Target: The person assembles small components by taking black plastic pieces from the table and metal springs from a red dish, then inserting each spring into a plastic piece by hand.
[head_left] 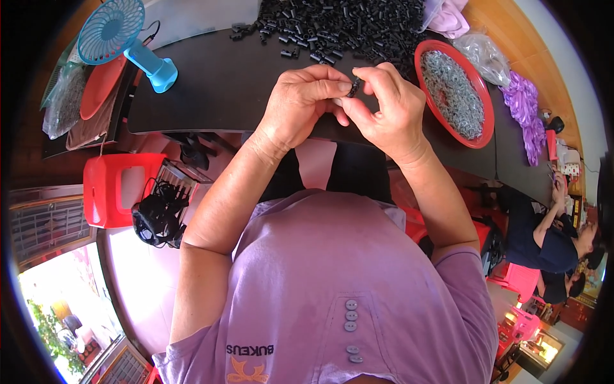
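Pinching black piece [355, 88]; dark shirt lettering [250, 349]

A small, narrow, shiny black piece [355, 86] is held between the fingertips of the left hand [308, 97] and the right hand [391, 107], its long side slanting away from the person (fingers hide part of it, leaving its full shape unclear).

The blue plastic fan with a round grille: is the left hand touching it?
Apart: the head view shows a wide stretch of dark tabletop between the blue plastic fan and the left hand.
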`<action>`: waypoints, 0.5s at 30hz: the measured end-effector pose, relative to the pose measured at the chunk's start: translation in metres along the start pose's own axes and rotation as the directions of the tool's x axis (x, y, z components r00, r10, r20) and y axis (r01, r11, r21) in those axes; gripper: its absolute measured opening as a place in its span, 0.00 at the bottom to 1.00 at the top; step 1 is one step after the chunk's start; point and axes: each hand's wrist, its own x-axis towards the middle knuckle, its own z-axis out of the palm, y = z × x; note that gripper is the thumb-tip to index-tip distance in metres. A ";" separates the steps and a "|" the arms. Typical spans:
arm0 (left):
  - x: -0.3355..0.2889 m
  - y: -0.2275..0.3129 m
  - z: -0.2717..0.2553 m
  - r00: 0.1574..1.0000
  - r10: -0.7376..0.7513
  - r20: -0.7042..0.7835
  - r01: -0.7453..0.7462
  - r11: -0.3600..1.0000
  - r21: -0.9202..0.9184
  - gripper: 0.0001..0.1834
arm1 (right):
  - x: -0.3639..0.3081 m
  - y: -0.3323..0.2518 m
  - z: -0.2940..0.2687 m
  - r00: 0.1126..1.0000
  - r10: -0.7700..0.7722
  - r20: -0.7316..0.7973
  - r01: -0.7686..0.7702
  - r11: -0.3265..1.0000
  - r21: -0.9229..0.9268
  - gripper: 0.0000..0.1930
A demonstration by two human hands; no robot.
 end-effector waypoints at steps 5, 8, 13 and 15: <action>0.000 -0.002 0.003 0.999 0.006 -0.038 -0.004 0.999 0.044 0.08 | -0.002 -0.007 0.005 0.999 0.029 -0.022 -0.030 1.000 -0.006 0.18; -0.001 0.000 0.004 0.999 -0.030 -0.031 0.029 0.999 -0.030 0.08 | -0.006 -0.005 0.012 0.995 0.016 -0.098 -0.018 1.000 -0.019 0.18; 0.000 0.004 0.002 0.997 -0.067 0.032 0.069 0.997 -0.040 0.10 | -0.006 0.000 0.012 0.994 0.045 -0.100 -0.047 0.999 -0.015 0.21; 0.000 0.004 0.000 0.997 -0.065 0.029 0.066 0.997 -0.028 0.10 | -0.007 -0.003 0.010 0.996 0.025 -0.081 -0.029 0.998 -0.058 0.21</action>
